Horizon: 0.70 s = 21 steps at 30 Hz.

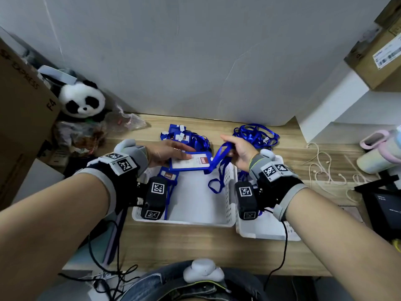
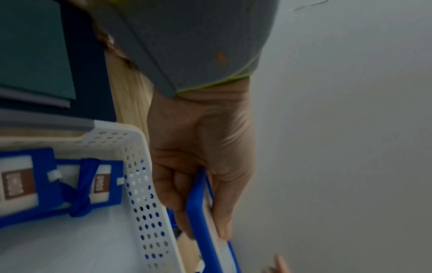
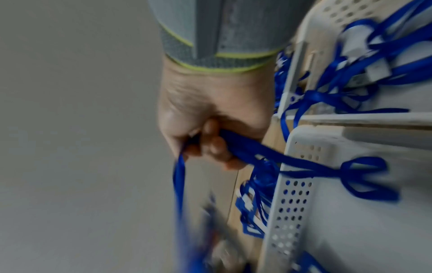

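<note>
Left hand grips a blue badge holder by its left end, thumb on top and fingers underneath; the left wrist view shows the pinch on the frame edge. The holder is level, card face up, and sits above the far rim of the left white basket. Right hand is clenched round the blue lanyard, which runs from the holder's right end up into the fist, then drops in a loose loop over the basket's right side. A second badge holder lies inside that basket at its far left corner. The right white basket stands just beside it and has blue straps in it. On the wooden table, beyond the hands, are a heap of badge holders and, to its right, a tangle of lanyards. A panda plush sits far left.
</note>
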Tool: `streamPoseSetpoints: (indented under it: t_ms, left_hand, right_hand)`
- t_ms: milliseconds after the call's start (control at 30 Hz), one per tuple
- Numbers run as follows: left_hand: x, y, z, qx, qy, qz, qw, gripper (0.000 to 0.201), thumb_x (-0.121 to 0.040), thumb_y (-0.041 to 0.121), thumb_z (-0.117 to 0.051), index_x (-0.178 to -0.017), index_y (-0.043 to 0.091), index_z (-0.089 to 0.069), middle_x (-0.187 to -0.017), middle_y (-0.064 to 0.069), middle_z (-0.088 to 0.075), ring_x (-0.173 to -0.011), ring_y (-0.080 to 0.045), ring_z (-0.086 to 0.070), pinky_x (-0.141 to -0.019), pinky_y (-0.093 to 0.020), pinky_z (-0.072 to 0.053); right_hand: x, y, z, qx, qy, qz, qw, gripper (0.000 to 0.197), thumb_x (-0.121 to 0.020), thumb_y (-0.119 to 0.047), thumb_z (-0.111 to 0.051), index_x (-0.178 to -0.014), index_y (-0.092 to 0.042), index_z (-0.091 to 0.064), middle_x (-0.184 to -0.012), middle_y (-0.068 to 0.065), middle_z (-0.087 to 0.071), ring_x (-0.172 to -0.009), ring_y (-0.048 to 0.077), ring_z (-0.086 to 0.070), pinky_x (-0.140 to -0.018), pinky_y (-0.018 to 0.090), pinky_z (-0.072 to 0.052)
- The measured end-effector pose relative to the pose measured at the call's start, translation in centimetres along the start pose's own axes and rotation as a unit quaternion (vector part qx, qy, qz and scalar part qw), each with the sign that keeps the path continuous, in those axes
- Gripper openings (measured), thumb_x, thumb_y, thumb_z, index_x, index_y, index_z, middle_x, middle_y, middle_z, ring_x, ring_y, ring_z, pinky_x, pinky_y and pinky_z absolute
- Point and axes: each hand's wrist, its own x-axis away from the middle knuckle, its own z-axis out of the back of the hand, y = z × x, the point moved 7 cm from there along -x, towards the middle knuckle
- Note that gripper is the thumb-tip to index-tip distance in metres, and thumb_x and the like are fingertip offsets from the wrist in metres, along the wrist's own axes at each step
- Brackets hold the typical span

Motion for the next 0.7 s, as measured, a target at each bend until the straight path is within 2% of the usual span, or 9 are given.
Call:
streamPoseSetpoints:
  t_ms: [67,100,200,300,367,433,500,600,700]
  left_hand:
    - [-0.2,-0.7,1.4,0.026,0.077,0.000,0.997,0.028,-0.085,0.012,-0.066,-0.111,0.019,-0.063,-0.097,-0.006,-0.066,-0.072,-0.013,-0.061,-0.057,-0.020,-0.055]
    - [-0.2,-1.1,1.9,0.053,0.102,-0.002,0.993,0.027,-0.085,0.011,-0.066,-0.110,0.019,-0.063,-0.096,-0.006,-0.066,-0.072,-0.014,-0.061,-0.055,-0.020,-0.056]
    - [-0.3,-1.6,1.8,0.106,0.103,-0.004,0.989,0.022,-0.084,0.006,-0.065,-0.100,0.021,-0.064,-0.101,-0.008,-0.066,-0.077,-0.017,-0.063,-0.054,-0.022,-0.057]
    - [-0.3,-1.1,0.9,0.100,0.064,-0.013,0.993,0.023,-0.084,0.003,-0.063,-0.098,0.021,-0.064,-0.097,-0.007,-0.068,-0.079,-0.019,-0.064,-0.053,-0.024,-0.057]
    - [-0.5,-0.6,0.4,0.097,0.053,-0.017,0.994,0.022,-0.084,0.003,-0.063,-0.097,0.020,-0.065,-0.091,-0.005,-0.070,-0.078,-0.019,-0.066,-0.054,-0.025,-0.057]
    - [-0.5,-0.4,0.3,0.098,0.053,-0.017,0.994,0.020,-0.084,0.003,-0.063,-0.093,0.021,-0.066,-0.084,-0.003,-0.071,-0.074,-0.018,-0.067,-0.055,-0.026,-0.058]
    - [-0.6,-0.5,0.4,0.094,0.048,-0.012,0.994,0.019,-0.085,0.002,-0.062,-0.092,0.020,-0.066,-0.082,-0.003,-0.072,-0.069,-0.016,-0.068,-0.054,-0.026,-0.058]
    - [-0.5,-1.2,0.9,0.102,0.055,-0.001,0.993,0.021,-0.085,0.001,-0.062,-0.098,0.018,-0.064,-0.088,-0.005,-0.069,-0.069,-0.016,-0.068,-0.054,-0.026,-0.058]
    - [-0.6,-1.7,1.2,0.099,0.074,0.009,0.992,0.022,-0.085,0.001,-0.062,-0.101,0.016,-0.061,-0.097,-0.009,-0.066,-0.078,-0.019,-0.064,-0.053,-0.026,-0.058]
  right_hand:
    - [0.1,-0.2,0.7,-0.006,-0.008,-0.007,1.000,0.038,-0.090,-0.007,-0.051,-0.053,-0.013,-0.051,-0.038,-0.003,-0.047,-0.029,0.006,-0.038,-0.040,0.016,-0.037]
    - [0.0,0.1,0.8,0.056,-0.014,-0.018,0.998,0.034,-0.088,-0.002,-0.051,-0.055,-0.012,-0.052,-0.040,-0.002,-0.050,-0.031,0.006,-0.043,-0.042,0.018,-0.040]
    - [-0.3,0.6,0.7,0.237,-0.007,0.002,0.972,0.025,-0.087,0.009,-0.047,-0.072,-0.010,-0.054,-0.071,0.005,-0.055,-0.048,0.002,-0.053,-0.049,0.015,-0.043]
    - [-0.4,1.0,-0.5,0.194,-0.030,0.021,0.980,0.023,-0.098,-0.010,-0.041,-0.111,-0.012,-0.059,-0.099,0.000,-0.061,-0.087,0.010,-0.057,-0.075,0.022,-0.044]
    - [-0.4,1.5,-1.7,0.163,-0.057,0.013,0.985,0.029,-0.100,-0.029,-0.039,-0.116,-0.017,-0.060,-0.102,-0.001,-0.064,-0.098,0.015,-0.057,-0.091,0.031,-0.043]
    - [-0.6,2.0,-2.5,0.168,-0.077,-0.009,0.983,0.036,-0.098,-0.039,-0.041,-0.113,-0.015,-0.062,-0.102,0.005,-0.066,-0.096,0.020,-0.058,-0.098,0.037,-0.043]
    - [-0.3,1.8,-2.8,0.196,-0.085,-0.014,0.977,0.039,-0.097,-0.039,-0.044,-0.113,-0.008,-0.062,-0.097,0.010,-0.065,-0.089,0.022,-0.058,-0.091,0.035,-0.048]
    - [-0.1,1.1,-2.3,0.186,-0.075,0.010,0.980,0.026,-0.097,-0.029,-0.047,-0.085,-0.010,-0.060,-0.067,0.003,-0.047,-0.064,0.016,-0.048,-0.066,0.024,-0.046]
    - [-0.1,0.9,-1.7,0.179,-0.072,0.034,0.981,0.023,-0.098,-0.017,-0.047,-0.078,-0.010,-0.055,-0.064,0.002,-0.043,-0.058,0.013,-0.042,-0.058,0.020,-0.045]
